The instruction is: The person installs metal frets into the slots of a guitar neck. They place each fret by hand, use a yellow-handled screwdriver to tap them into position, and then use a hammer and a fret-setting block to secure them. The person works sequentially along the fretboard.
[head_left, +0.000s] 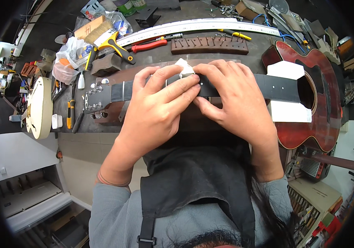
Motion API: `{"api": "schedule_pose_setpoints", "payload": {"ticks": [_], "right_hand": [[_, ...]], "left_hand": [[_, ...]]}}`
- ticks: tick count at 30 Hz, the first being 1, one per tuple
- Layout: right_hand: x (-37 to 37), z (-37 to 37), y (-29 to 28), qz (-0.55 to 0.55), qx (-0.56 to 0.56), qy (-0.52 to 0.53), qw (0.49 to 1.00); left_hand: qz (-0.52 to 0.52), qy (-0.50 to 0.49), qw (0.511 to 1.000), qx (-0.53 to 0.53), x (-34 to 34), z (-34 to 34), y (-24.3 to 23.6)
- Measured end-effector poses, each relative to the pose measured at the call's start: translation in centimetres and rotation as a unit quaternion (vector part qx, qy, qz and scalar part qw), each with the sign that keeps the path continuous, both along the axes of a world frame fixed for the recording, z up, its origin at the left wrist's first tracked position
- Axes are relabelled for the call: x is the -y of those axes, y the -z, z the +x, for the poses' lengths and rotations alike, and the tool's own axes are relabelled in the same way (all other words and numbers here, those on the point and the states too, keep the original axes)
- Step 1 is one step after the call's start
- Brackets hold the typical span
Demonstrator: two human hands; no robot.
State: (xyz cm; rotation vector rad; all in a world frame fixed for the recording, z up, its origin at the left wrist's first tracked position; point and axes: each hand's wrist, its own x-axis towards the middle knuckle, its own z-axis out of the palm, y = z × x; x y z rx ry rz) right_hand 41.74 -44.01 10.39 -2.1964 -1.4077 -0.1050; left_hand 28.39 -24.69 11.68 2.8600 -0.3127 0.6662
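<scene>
A dark red acoustic guitar (284, 130) lies across the bench, its body at the right and its neck (259, 84) running left to the black headstock (96, 99). My left hand (154, 101) bends over the dark fingerboard, two fingers pressed on a small white folded piece (185, 66), perhaps paper or cloth; its thumb is hidden. From the other side my right hand (239, 93) arches over the neck, index fingertip beside the white piece and thumb at the near edge. White sheets (288, 111) cover the top on both sides of the fingerboard end.
Behind the neck lie a wooden block with upright pins (210, 46), a long steel ruler (177, 28), a red-handled tool (148, 45) and a yellow-black brush (113, 43). Yellow-handled pliers (70, 113) and a cream guitar body (40, 107) are at left.
</scene>
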Motion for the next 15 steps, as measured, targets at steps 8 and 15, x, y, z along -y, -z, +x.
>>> {"api": "schedule_pose_setpoints", "payload": {"ticks": [8, 15], "right_hand": [[1.7, -0.7, -0.1, 0.052, 0.018, 0.017, 0.998], [0.7, -0.5, 0.6, 0.095, 0.03, -0.024, 0.995]], "left_hand": [[0.003, 0.009, 1.0, -0.007, -0.4, 0.1, 0.1], [-0.012, 0.012, 1.0, 0.001, -0.4, 0.2, 0.5]]}}
